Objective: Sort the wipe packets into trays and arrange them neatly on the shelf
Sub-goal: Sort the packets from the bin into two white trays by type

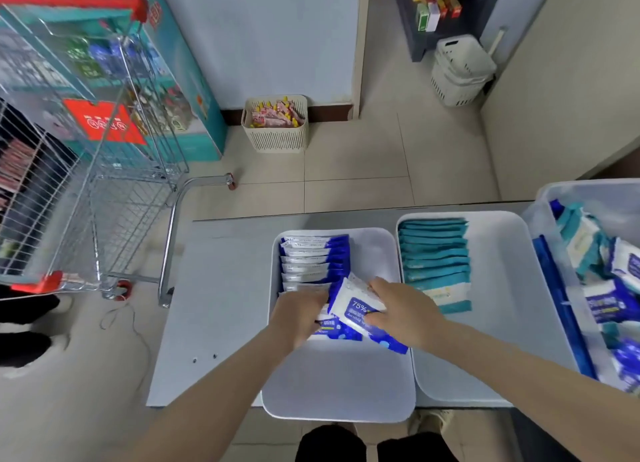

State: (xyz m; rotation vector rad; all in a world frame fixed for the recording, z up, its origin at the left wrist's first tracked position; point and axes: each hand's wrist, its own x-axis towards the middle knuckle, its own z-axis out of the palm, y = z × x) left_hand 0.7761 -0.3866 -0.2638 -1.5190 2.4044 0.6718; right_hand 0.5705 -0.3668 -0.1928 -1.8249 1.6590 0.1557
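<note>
Head view looks down on a grey tabletop [214, 305] carrying two white trays side by side. The right grip [401, 311] is clenched on a blue-and-white wipe packet [356, 309], thumb and fingers pinching its right side. This packet hovers tilted over the middle of the left tray [339, 392], its long axis slanting from far-left to near-right and its printed face up. The left grip [299, 314] curls down over a second packet [337, 331], which lies low in the tray just beneath the first. Beyond the two grips, a row of blue packets [313, 257] stands on edge along the tray's left side, long axes running left to right, blue ends to the right. The right tray [498, 305] holds a similar row of teal packets [434, 260]. A clear bin [588, 191] of mixed packets sits at the far right.
</note>
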